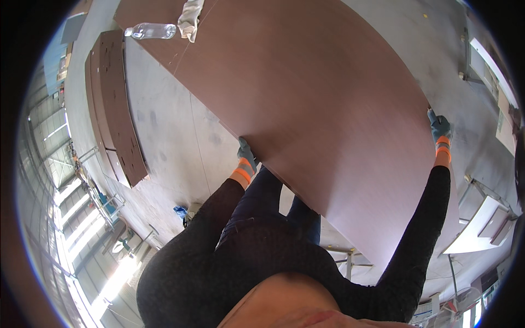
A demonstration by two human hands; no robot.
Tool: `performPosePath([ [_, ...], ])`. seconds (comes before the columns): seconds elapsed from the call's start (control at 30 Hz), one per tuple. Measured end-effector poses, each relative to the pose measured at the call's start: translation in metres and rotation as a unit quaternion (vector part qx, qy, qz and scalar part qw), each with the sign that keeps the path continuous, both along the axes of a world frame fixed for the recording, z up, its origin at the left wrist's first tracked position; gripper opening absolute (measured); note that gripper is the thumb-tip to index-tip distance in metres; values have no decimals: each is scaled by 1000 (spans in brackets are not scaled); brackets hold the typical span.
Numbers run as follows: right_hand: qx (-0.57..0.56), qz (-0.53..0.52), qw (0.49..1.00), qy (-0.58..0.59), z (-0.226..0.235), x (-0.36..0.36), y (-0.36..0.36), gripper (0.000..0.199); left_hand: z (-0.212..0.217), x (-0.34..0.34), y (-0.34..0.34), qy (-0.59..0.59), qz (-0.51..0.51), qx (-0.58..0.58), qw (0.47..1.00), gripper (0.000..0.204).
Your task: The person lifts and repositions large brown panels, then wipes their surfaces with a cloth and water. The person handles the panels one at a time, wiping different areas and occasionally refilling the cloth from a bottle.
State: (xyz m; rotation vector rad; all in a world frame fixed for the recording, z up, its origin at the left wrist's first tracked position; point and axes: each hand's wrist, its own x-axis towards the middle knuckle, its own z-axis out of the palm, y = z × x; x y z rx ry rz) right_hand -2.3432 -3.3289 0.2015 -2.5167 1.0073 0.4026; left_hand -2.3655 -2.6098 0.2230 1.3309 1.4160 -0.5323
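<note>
A large reddish-brown panel (306, 98) with a smooth, slightly shiny face stretches in front of me, from the top of the view down toward my right arm. My left hand (246, 154), in a grey glove with an orange cuff, grips its near left edge; the thumb shows on the rim and the other fingers are mostly hidden. Out at the far right edge, my right hand (439, 126), gloved the same way, is closed at the rim. Whether something small is also in its fingers, I cannot tell.
On the panel's far left corner lie a clear plastic bottle (151, 31) and a crumpled pale cloth (190, 21). Brown boards (112, 104) are stacked on the grey floor (167, 128) at left. A stand with white panels (477, 227) is at lower right.
</note>
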Motion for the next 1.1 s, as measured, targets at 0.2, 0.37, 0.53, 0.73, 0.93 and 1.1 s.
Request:
performPosePath([
  [0.2, -49, 57, 997, 26, -28, 12, -13, 82, -11, -9, 25, -63, 32, -136, 988, 97],
  [0.37, -79, 68, 994, 28, -32, -3, -38, 85, 15, 9, -5, -56, 53, -189, 979, 88],
  [0.53, -30, 48, 998, 32, 0, -1, -19, 84, 20, 12, -4, -64, 64, -196, 976, 92],
  [0.73, -28, 107, 993, -40, 80, -6, -12, 75, -21, -2, 23, -89, 80, -257, 959, 88],
  [0.93, -77, 136, 984, -81, 161, -37, 0, 64, -51, 1, 10, -29, 99, -125, 987, 82],
  [1.1, -74, 120, 980, -142, 195, -41, 36, 64, -38, 26, 18, -18, -89, 271, 958, 88],
])
